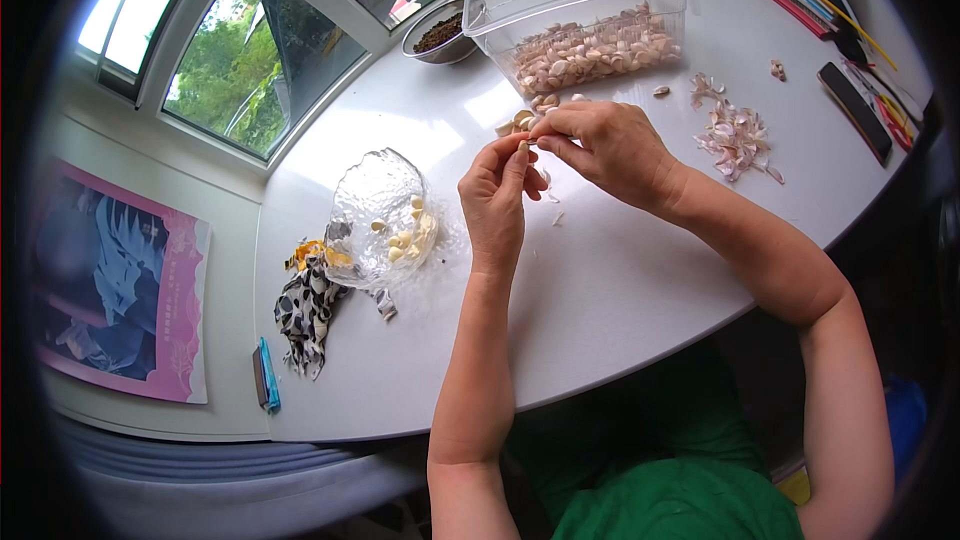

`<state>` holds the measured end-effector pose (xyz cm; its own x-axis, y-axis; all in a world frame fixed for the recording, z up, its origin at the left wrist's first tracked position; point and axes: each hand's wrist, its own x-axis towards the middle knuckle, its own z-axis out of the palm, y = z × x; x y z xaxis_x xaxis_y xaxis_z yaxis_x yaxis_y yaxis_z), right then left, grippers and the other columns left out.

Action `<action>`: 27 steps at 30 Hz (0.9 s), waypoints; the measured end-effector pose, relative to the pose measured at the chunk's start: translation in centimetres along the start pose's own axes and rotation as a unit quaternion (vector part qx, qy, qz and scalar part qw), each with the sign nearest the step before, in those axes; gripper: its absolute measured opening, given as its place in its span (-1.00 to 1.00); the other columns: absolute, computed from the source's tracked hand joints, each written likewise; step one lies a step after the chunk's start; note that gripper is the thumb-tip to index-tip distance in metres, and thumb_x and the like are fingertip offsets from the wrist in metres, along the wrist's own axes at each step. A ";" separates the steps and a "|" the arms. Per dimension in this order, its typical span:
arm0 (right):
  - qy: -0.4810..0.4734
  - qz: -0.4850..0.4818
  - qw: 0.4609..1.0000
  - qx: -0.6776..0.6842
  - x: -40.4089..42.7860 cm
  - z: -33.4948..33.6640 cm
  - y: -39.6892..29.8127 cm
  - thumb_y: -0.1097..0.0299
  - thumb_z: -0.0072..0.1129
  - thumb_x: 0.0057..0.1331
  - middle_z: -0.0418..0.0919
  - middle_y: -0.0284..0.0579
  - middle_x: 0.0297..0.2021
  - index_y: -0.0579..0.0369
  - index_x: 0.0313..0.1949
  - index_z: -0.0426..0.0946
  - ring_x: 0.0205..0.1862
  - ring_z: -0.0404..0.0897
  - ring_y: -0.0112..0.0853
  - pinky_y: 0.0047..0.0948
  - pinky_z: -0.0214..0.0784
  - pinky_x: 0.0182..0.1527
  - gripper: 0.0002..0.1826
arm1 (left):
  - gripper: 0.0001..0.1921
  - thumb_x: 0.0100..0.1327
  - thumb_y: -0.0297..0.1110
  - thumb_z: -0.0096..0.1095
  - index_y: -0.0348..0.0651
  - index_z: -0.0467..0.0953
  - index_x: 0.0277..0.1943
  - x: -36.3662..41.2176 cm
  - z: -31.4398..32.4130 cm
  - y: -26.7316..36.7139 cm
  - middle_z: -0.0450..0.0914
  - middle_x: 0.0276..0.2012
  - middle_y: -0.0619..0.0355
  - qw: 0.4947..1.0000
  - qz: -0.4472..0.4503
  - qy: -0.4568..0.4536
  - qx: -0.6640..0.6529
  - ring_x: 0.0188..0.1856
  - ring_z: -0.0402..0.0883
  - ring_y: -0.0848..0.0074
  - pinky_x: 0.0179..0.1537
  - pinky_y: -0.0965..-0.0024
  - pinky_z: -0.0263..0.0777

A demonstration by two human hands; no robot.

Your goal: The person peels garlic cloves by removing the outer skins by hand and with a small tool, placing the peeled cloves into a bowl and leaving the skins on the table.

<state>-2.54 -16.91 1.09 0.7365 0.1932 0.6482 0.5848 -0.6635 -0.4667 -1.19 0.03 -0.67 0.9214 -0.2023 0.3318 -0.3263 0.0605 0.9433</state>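
My left hand (pixel 495 195) pinches a garlic clove (pixel 523 146) between thumb and fingertips above the white table. Right up against it is my right hand (pixel 611 146), its thumb and forefinger closed on a thin, partly hidden object at the clove; I cannot tell what it is. Loose unpeeled cloves (pixel 517 122) lie just beyond my fingers, partly covered by them. Behind these stands a clear plastic container (pixel 570 11) part-filled with unpeeled garlic cloves (pixel 600 49). To the left, a clear textured glass plate (pixel 367 187) holds several peeled cloves (pixel 401 244).
A heap of papery garlic skins (pixel 735 139) lies at the right, near a black smartphone (pixel 855 112). A metal strainer bowl (pixel 442 34) with dark contents sits by the window. Patterned cloth (pixel 307 315) is beside the glass plate. Skin scraps (pixel 557 217) dot the table (pixel 615 285).
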 end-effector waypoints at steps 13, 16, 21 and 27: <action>0.006 -0.029 0.999 -0.046 -0.1 0.1 -0.1 0.30 0.10 0.32 0.61 -0.23 -0.46 0.05 -0.30 0.62 -0.44 0.63 -0.31 -0.40 0.48 -0.37 -0.84 | -0.83 0.37 -0.53 0.10 -0.37 0.57 -0.07 -0.1 0.0 0.4 0.58 -0.42 0.14 0.981 0.076 0.006 0.179 -0.52 0.53 0.64 -0.52 0.61 0.40; 0.017 -0.046 0.998 -0.043 -0.1 0.1 -0.1 0.33 0.11 0.30 0.62 -0.20 -0.46 0.05 -0.31 0.62 -0.44 0.64 -0.30 -0.39 0.48 -0.37 -0.86 | -0.84 0.37 -0.54 0.09 -0.37 0.57 -0.08 -0.1 0.2 0.3 0.58 -0.42 0.13 0.972 0.100 0.004 0.213 -0.53 0.53 0.63 -0.52 0.60 0.41; 0.007 -0.004 1.000 0.003 0.0 0.2 -0.1 0.34 0.10 0.29 0.62 -0.16 -0.45 0.07 -0.30 0.62 -0.40 0.63 -0.25 -0.33 0.47 -0.34 -0.86 | -0.84 0.37 -0.53 0.08 -0.39 0.57 -0.08 -0.2 0.4 0.2 0.60 -0.41 0.12 0.995 0.036 0.012 0.098 -0.52 0.53 0.63 -0.52 0.60 0.41; 0.001 -0.009 1.000 0.028 -0.1 0.3 -0.2 0.32 0.07 0.31 0.61 -0.14 -0.44 0.08 -0.31 0.60 -0.40 0.62 -0.21 -0.30 0.47 -0.32 -0.84 | -0.83 0.38 -0.52 0.08 -0.40 0.57 -0.08 -0.1 0.2 0.3 0.60 -0.43 0.13 0.995 0.021 0.027 0.094 -0.52 0.54 0.63 -0.52 0.61 0.40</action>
<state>-2.56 -16.57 0.93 0.7250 0.2031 0.6582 0.6161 -0.6184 -0.4878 -1.45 -0.16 -0.43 0.9145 -0.1494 0.3760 -0.3941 -0.1178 0.9115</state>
